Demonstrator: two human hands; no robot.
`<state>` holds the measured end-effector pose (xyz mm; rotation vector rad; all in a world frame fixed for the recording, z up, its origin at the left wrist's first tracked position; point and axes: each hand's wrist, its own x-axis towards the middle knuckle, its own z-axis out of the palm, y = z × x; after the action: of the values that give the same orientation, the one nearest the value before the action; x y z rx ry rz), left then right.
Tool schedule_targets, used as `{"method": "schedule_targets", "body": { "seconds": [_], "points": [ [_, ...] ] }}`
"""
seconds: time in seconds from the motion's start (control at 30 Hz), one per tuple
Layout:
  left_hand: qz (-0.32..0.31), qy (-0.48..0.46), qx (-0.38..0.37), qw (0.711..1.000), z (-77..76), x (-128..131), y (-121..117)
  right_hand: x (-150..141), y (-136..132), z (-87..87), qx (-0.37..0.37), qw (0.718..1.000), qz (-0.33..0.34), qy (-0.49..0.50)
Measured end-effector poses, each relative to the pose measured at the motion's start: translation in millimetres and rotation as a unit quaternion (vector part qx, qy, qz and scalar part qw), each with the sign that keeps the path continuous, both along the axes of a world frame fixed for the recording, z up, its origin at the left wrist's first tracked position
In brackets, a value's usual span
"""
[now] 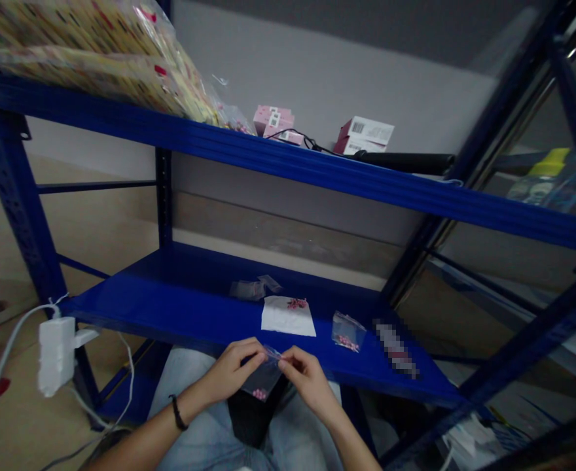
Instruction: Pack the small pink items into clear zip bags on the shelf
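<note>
Between my two hands hangs a small clear zip bag (pixel 263 379) with a few pink beads (pixel 259 394) at its bottom. My left hand (pixel 239 366) pinches the bag's top edge at one corner. The other end of that edge is in the closed fingertips of my right hand (pixel 305 373). On the blue shelf just beyond lies a white paper sheet (pixel 287 319) with a small heap of pink-red beads (pixel 296 303) on it. To its right sits another clear bag (pixel 347 332) holding pink beads. Flat clear bags (pixel 249 290) lie behind on the left.
The blue metal shelf (pixel 190 288) spans in front of me, over my knees. A higher shelf beam (pixel 288 167) carries large packed bags (pixel 96 59), pink boxes (pixel 274 121) and a black rod (pixel 410 161). A white power strip (pixel 56 356) hangs at the left.
</note>
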<state>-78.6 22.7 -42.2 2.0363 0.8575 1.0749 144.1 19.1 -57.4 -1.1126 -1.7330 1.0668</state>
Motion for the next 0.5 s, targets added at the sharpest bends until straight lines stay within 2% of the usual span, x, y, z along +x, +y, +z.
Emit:
{"method": "schedule_targets", "body": {
  "seconds": [0.1,0.33,0.5],
  "points": [
    [0.006,0.025,0.015,1.000,-1.6,-0.1,-2.7,1.0,-0.8,-2.2,-0.002,1.000,0.002,0.002],
    [0.017,0.030,0.032,0.999,-3.5,1.3,-5.9,4.8,-1.9,5.0,0.024,1.000,0.004,0.005],
    [0.005,0.059,0.034,0.998,-4.6,1.0,-7.1,1.6,-6.1,2.5,0.023,1.000,0.010,0.010]
  ]
}}
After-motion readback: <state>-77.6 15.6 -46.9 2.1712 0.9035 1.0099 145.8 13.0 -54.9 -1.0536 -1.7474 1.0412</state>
